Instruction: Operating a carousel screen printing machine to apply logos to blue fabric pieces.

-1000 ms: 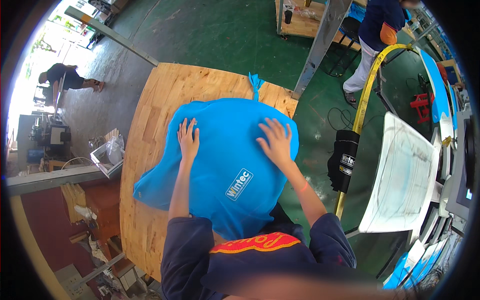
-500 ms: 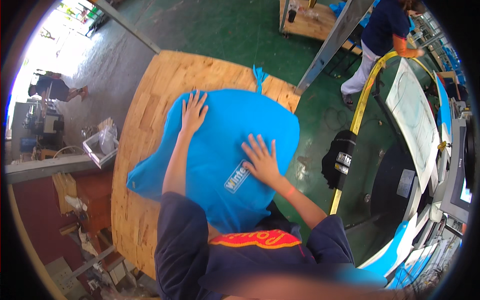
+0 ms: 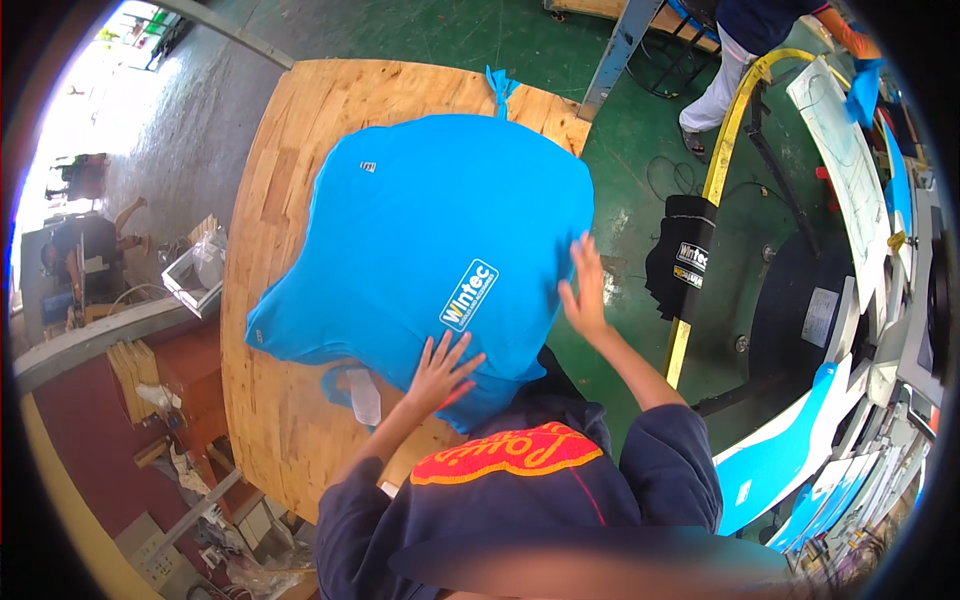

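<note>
A large piece of bright blue fabric (image 3: 420,220), with a printed label patch on it, lies spread over the wooden table (image 3: 265,190). My left hand (image 3: 440,373) rests on its near edge with the fingers spread. At the cloth's right edge is my right hand (image 3: 588,290), fingers stretched out and slightly blurred. Neither hand grips anything. A white tag (image 3: 364,397) shows by the near left edge of the fabric, and a blue knotted strip (image 3: 501,88) sticks out beyond its far edge.
To the right, a curved yellow rail (image 3: 714,190) carries black fabric pieces (image 3: 685,255). Pale panels (image 3: 840,150) stand beyond it. Another person (image 3: 735,60) is at the far right, holding something blue. A white frame (image 3: 193,277) sits left of the table.
My left hand has come from the fabric's far left down to its near edge. My right hand has moved right to the edge. The fabric looks flatter, and a white tag now shows.
</note>
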Available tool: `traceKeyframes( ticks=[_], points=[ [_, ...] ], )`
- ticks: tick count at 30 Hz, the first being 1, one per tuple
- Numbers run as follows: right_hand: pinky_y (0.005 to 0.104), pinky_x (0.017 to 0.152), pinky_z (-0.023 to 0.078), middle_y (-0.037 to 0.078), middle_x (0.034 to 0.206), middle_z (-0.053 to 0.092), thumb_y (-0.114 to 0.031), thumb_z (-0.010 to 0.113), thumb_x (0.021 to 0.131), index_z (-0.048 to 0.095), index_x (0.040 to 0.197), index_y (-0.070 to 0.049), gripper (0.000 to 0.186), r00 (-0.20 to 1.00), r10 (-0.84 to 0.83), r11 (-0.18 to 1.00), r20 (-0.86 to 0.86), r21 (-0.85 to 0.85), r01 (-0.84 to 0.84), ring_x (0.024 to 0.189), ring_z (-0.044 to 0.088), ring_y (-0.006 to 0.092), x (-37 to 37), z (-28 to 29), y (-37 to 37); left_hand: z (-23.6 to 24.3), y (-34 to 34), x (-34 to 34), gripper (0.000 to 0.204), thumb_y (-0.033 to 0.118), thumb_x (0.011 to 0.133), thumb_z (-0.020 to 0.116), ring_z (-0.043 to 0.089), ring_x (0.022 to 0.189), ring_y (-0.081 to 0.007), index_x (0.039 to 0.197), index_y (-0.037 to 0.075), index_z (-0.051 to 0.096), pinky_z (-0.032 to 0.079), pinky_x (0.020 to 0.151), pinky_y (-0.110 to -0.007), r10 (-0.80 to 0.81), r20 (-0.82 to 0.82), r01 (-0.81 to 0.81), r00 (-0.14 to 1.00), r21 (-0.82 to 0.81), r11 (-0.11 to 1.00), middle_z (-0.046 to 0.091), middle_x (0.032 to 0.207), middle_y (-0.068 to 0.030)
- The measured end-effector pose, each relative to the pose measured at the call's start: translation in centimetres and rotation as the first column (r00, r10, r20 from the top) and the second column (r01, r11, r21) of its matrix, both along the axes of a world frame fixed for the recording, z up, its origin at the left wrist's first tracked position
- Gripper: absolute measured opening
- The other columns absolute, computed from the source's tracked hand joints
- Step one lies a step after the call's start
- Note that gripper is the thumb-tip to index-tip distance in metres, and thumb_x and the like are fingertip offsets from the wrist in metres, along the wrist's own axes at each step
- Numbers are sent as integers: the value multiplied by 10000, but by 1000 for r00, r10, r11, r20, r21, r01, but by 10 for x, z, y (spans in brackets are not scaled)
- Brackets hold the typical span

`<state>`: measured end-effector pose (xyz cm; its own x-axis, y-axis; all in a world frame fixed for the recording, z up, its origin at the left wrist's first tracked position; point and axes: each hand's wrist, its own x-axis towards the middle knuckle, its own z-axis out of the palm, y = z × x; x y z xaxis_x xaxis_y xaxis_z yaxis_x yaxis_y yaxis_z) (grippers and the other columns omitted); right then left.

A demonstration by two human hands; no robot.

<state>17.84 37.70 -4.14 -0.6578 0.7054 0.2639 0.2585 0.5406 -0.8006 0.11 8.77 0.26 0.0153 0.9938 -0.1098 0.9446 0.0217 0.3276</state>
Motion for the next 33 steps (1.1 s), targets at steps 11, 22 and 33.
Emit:
traceKeyframes(
  ticks=[11,22,33],
  points=[
    [619,1110,113,196,1571,141,-368,410,984,278,1496,-97,593,865,-500,851,34,-164,499,1445,133,396,-40,-46,60,-10,-130,78,338,232,778,692,524,1213,-241,1101,141,655,406,973,-419,359,244,-363,901,-28,931,523,1380,-59],
    [569,1098,261,148,1582,126,-261,618,890,282,1488,-148,695,513,341,938,788,-245,-247,1417,237,379,145,-94,-209,-11,-88,118,277,244,826,657,335,1374,-326,1072,120,670,328,1076,-483,-87,92,72,992,151,986,373,1490,-101],
    [497,1050,364,190,1534,251,-248,605,899,292,1479,-126,670,887,251,940,388,118,-319,1319,401,381,97,-26,-234,-5,-77,33,496,277,926,546,339,1371,-346,1408,199,458,314,1096,-463,299,-164,-242,940,296,924,327,1517,-114]
  ],
)
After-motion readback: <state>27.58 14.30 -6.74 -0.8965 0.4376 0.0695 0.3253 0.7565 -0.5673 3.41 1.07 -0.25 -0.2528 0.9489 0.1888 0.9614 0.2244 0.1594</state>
